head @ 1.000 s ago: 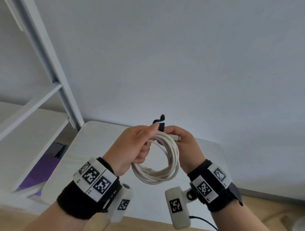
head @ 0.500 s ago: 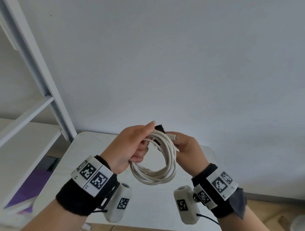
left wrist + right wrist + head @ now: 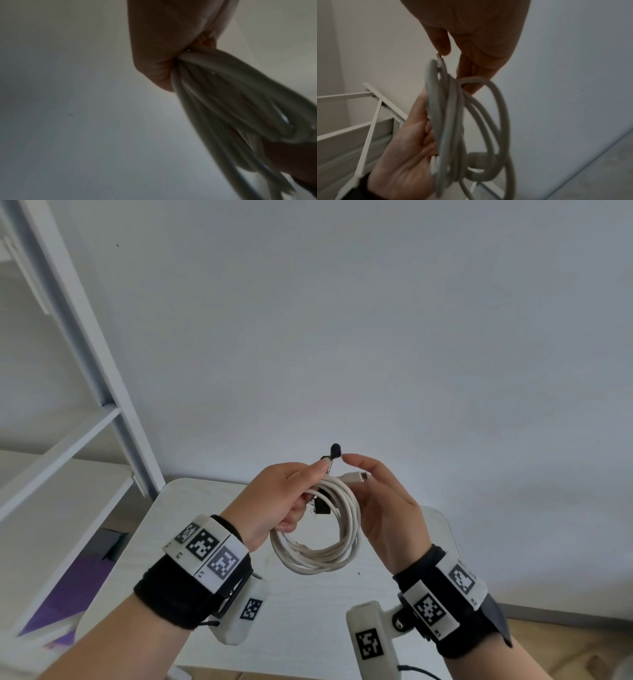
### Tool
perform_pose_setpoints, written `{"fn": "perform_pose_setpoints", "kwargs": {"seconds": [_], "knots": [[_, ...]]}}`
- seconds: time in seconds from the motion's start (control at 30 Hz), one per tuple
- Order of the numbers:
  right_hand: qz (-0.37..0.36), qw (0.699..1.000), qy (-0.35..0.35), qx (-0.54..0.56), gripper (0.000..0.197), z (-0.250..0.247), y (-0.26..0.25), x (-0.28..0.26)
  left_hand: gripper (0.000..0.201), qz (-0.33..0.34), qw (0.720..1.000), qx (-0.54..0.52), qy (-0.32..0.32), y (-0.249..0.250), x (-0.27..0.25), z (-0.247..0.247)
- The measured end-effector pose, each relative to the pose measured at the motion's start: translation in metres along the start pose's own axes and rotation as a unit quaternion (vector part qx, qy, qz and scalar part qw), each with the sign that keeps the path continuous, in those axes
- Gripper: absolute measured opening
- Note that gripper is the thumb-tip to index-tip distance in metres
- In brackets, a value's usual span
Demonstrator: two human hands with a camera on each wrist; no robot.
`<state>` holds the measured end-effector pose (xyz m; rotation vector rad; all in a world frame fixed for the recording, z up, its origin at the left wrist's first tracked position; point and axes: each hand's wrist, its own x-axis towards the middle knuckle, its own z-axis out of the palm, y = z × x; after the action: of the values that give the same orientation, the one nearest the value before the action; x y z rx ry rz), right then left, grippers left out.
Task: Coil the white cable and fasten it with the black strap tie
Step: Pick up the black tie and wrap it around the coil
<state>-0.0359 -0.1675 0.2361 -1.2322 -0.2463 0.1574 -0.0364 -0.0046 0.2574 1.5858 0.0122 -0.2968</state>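
Observation:
The white cable (image 3: 318, 559) is wound into a loose coil and hangs in the air over the table. My left hand (image 3: 305, 491) grips the coil's upper left side, with fingers curled round the strands (image 3: 223, 101). The black strap tie (image 3: 335, 451) sticks up past my left fingertips, and another bit of it shows inside the loop. One cable plug (image 3: 358, 476) points right. My right hand (image 3: 363, 467) is held beside the coil with loosely spread fingers, the index tip close to the strap's end. In the right wrist view its thumb (image 3: 441, 44) touches the plug and holds nothing.
A small white table (image 3: 191, 508) lies below the hands, against a plain pale wall. A white shelf frame (image 3: 85, 371) stands to the left, with something purple on the floor under it. Wooden floor shows at the lower right.
My right hand has let go of the coil's top and drawn back to the right with its fingers opened. The strap's end stands free again. The left hand keeps its grip.

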Motion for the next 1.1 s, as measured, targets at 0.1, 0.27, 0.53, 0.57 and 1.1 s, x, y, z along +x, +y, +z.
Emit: {"fn": "perform_pose_setpoints", "kwargs": {"seconds": [0.1,0.27,0.53,0.57,1.1], "knots": [[0.014,0.999,0.039,0.011,0.034,0.002,0.002,-0.001,0.041,0.009,1.000,0.027,0.009,-0.002,0.002,0.002],[0.007,0.999,0.039,-0.011,0.042,0.002,0.001,-0.003,0.043,0.024,0.999,0.026,0.033,-0.009,0.005,0.006],[-0.001,0.999,0.054,0.009,0.045,0.003,0.004,-0.005,0.040,0.005,1.000,0.009,0.018,-0.011,0.008,0.012],[-0.005,0.999,0.054,0.002,0.046,0.004,0.004,-0.005,0.040,0.005,1.000,0.007,0.012,-0.010,0.008,0.012],[-0.131,0.942,-0.058,-0.302,0.022,0.009,-0.013,-0.017,0.037,0.004,0.998,-0.056,-0.013,-0.006,0.001,0.014]]}}
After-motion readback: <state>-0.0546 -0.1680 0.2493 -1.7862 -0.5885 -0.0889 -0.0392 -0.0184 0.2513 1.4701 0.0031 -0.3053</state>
